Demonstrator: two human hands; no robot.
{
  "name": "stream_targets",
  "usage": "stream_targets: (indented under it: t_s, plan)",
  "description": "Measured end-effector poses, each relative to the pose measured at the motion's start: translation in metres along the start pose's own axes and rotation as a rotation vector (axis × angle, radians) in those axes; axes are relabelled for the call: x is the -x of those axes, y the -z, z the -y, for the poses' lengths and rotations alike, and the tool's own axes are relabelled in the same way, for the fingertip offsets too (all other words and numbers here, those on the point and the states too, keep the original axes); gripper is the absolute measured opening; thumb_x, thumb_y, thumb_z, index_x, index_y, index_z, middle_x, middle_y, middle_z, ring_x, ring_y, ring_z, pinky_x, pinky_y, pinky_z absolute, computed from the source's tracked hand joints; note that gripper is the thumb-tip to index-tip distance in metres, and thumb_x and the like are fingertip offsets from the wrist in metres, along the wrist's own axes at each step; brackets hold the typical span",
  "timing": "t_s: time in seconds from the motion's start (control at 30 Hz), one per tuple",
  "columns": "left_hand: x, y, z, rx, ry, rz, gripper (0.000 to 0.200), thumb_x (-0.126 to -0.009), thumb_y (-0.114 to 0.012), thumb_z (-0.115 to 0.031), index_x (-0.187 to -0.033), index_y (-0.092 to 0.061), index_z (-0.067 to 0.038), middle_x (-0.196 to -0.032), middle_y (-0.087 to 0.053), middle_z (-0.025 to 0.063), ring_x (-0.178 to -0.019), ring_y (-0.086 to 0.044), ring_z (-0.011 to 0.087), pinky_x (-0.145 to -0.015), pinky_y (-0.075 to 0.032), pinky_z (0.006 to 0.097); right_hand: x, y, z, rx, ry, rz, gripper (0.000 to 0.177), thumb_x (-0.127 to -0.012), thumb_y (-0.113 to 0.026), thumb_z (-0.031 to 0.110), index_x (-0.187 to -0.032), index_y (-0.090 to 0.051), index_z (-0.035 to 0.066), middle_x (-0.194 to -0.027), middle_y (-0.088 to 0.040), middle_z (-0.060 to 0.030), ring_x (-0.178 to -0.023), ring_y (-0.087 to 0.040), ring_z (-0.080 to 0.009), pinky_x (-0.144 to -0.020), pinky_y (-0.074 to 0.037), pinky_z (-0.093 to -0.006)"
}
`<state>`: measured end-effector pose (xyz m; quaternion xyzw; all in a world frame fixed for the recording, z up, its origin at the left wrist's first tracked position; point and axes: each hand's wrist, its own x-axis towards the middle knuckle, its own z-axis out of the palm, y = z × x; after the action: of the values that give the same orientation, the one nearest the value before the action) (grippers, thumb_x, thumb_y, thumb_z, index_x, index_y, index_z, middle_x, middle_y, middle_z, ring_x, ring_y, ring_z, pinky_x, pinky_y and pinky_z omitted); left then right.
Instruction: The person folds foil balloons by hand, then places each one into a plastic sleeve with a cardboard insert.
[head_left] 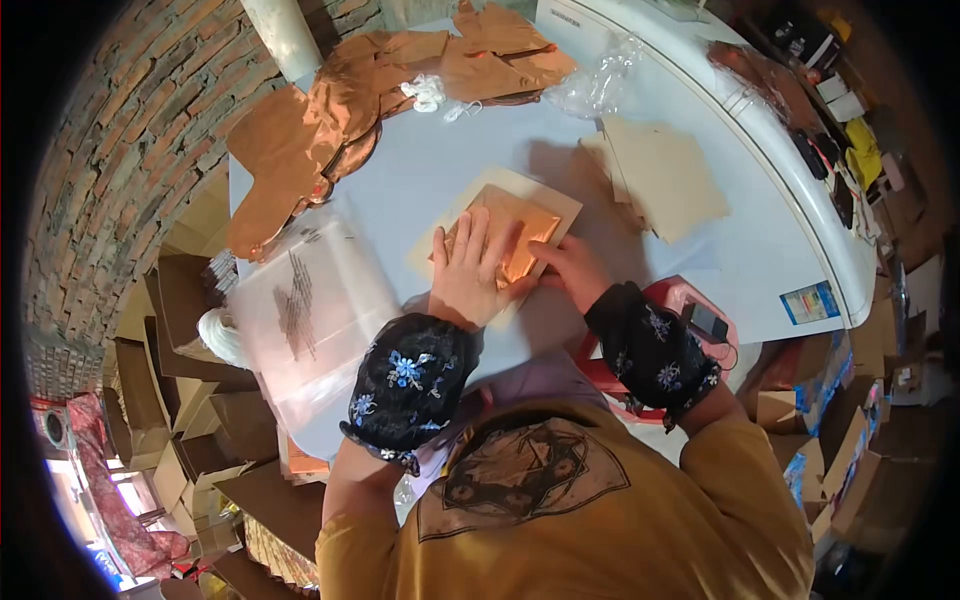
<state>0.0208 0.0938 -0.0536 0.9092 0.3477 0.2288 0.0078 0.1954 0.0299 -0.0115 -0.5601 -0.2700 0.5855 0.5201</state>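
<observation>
My left hand (pixel 470 275) lies flat, fingers spread, pressing on a shiny copper-coloured sheet (pixel 525 228). That sheet rests on a cream card (pixel 520 185) on the pale blue table (pixel 440 170). My right hand (pixel 572 268) touches the sheet's near right edge, fingers curled against it. Both forearms wear black flowered sleeve covers.
A heap of copper sheets (pixel 330 120) lies at the far left of the table. A stack of cream cards (pixel 665 175) sits at the right, crumpled clear plastic (pixel 600 85) behind it. A clear plastic pile (pixel 310 310) is at my left. Cardboard boxes (pixel 190 400) crowd the floor.
</observation>
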Motion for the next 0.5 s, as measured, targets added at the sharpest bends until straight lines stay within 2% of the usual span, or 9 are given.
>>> stream_targets:
  t_s: [0.2,0.5]
  plan:
    - [-0.002,0.004,-0.002,0.007,0.02,0.031,0.093,-0.08,-0.065,-0.065,-0.155,-0.032,-0.019,-0.156,-0.036,0.0171,-0.145,-0.031,0.0399,-0.111,-0.022,0.0659,0.002,-0.002,-0.004,-0.011,-0.001,-0.053,0.04,-0.091,-0.063,0.022,-0.124,-0.058,0.0,-0.115,-0.064,-0.0094,-0.101,-0.067,-0.0196,-0.079,-0.058,-0.0351]
    - [0.002,-0.003,0.004,-0.001,-0.024,-0.025,0.091,-0.084,-0.06,-0.065,-0.156,-0.03,-0.019,-0.157,-0.033,0.0184,-0.145,-0.031,0.0399,-0.112,-0.02,0.0649,-0.012,0.008,-0.021,-0.024,0.046,-0.026,0.031,-0.091,-0.062,0.019,-0.116,-0.063,0.0,-0.105,-0.067,-0.0086,-0.093,-0.067,-0.0183,-0.077,-0.057,-0.0314]
